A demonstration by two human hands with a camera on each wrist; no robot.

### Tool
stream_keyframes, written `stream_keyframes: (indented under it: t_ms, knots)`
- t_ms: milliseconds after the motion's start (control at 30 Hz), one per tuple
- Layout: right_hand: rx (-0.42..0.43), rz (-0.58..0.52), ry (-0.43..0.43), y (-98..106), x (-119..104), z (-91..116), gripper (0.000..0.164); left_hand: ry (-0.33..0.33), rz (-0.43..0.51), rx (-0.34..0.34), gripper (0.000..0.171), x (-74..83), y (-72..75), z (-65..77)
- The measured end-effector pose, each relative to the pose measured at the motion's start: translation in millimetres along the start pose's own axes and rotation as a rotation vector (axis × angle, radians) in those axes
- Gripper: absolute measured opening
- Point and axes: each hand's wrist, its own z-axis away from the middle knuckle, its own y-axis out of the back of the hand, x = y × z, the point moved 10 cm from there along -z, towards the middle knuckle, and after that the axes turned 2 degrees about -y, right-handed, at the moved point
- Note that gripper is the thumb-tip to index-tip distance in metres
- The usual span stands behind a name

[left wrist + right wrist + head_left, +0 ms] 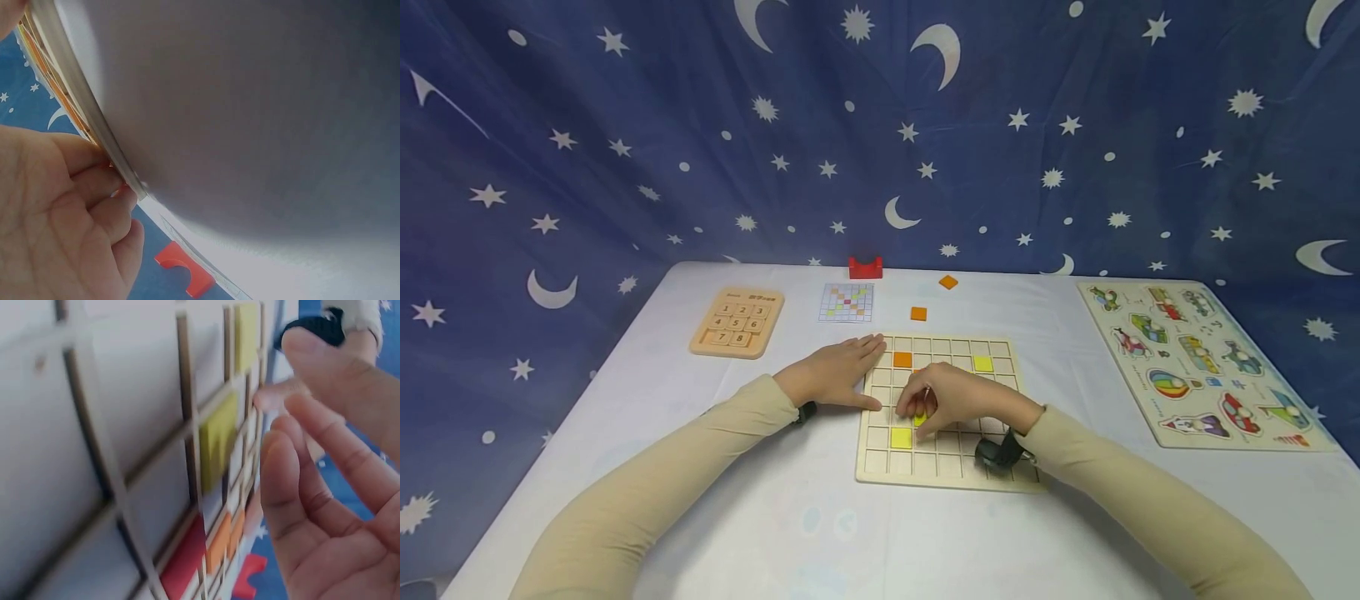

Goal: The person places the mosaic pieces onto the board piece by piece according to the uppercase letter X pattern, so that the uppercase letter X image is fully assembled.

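A wooden grid board (880,467) lies on the table with square tiles in some cells. My left hand (842,372) rests at its left edge, fingers stretched along the rim; the left wrist view shows those fingertips against the board's side (94,119). Over the middle of the board, my right hand (951,396) hovers with bent fingers, and nothing shows between thumb and fingers. Just beside its fingertips sits a yellow tile (219,444). Another yellow tile (901,437) is lower left, one more yellow tile (982,363) upper right. An orange tile (902,359) and a red tile (184,559) also sit in cells.
Two loose orange tiles, one square (918,313) and one turned cornerwise (948,282), lie beyond the board. Near them are a printed pattern card (846,302) and a red notched block (866,268). A number puzzle (737,323) lies left, a picture puzzle (1210,367) right.
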Motion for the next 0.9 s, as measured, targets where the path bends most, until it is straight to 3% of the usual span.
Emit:
stream_keyframes:
  t_ms: [467, 700, 900]
  knots:
    - [0.035, -0.184, 0.045, 61, 27, 14, 0.035, 0.017, -0.02, -0.022, 0.101, -1.6, -1.9, -1.8]
    - [0.056, -0.252, -0.05, 98, 58, 8, 0.042, -0.003, -0.002, -0.011, 0.1, 2.0, 0.7, 0.6]
    - [0.1, -0.219, -0.12, 119, 85, -9, 0.038, 0.003, -0.004, -0.015, 0.099, 2.6, 0.9, 1.7]
